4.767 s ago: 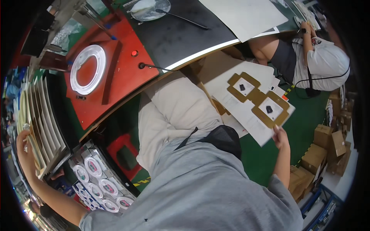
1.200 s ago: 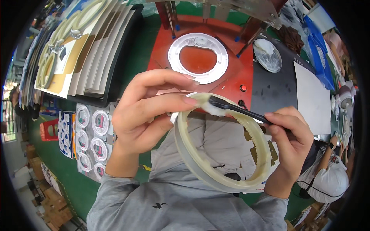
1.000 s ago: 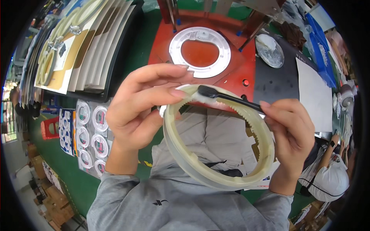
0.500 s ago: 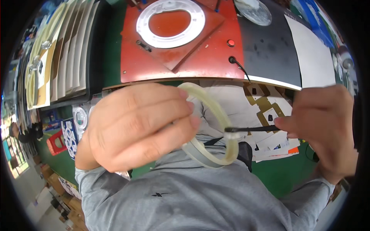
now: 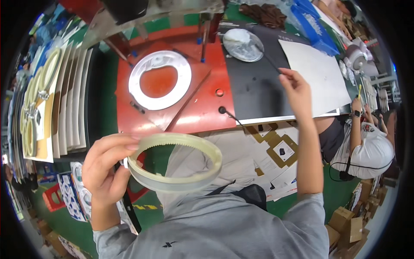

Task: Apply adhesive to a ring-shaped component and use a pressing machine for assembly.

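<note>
My left hand [image 5: 105,166] pinches the left side of a cream plastic ring gear [image 5: 181,183], with fine teeth around its inside. The ring is held tilted above my lap, in front of the bench edge. Out over the bench, my right hand [image 5: 297,93] grips a thin black brush [image 5: 271,61] between thumb and fingers. The brush reaches over a round, shallow dish [image 5: 248,56] holding a whitish paste. Whether its tip touches the paste I cannot tell.
A red machine bed [image 5: 207,114] carries a white round plate [image 5: 183,80] below an overhead frame. White paper [image 5: 319,80] lies on the black mat. Upright cardboard sheets [image 5: 82,103] stand left, with more cream rings [image 5: 30,138] by them. Another person [image 5: 371,149] sits right.
The brush has left the ring's inner side, and my right hand has carried it forward to the dish. My left hand has moved left and lower, turning the ring flatter. The view has shifted.
</note>
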The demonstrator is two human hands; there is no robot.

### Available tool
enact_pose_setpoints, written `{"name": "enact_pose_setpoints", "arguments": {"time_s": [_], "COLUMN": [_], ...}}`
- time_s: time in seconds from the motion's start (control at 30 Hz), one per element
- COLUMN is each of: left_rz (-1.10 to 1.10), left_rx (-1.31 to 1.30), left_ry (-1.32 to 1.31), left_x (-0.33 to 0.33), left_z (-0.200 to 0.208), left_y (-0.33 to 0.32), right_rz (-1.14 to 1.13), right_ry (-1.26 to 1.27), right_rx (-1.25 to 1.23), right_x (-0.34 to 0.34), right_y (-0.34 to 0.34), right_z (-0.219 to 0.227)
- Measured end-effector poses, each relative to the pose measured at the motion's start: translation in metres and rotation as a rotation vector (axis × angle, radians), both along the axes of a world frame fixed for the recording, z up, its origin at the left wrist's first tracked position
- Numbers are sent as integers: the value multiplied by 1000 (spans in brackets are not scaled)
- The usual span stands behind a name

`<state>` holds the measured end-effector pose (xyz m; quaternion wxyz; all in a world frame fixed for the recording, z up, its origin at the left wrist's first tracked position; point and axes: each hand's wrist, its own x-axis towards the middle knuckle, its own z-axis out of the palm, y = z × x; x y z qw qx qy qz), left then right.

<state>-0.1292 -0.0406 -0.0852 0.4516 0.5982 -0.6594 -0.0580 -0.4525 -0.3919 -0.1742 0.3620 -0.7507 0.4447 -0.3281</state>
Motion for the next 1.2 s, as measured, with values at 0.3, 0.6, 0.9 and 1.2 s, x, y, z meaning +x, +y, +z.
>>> {"name": "enact_pose_setpoints", "arguments": {"time_s": [0.3,0.6,0.9,1.2], "left_rz": [181,292,382,461], "left_rx": [112,102,-84,-87], "left_ry": [150,573,763,648], "left_x": [13,16,7,15], "left_z": [-4,-37,-58,-54], "left_y": [7,-37,-76,-91], "right_rz": [-104,410,492,681], "right_ry": [119,-451,-188,93], "right_rx": [-616,-672,-629,-743], "right_x": [27,135,193,208], "right_y": [22,154,171,133], "right_z": [-15,69,59,86]}}
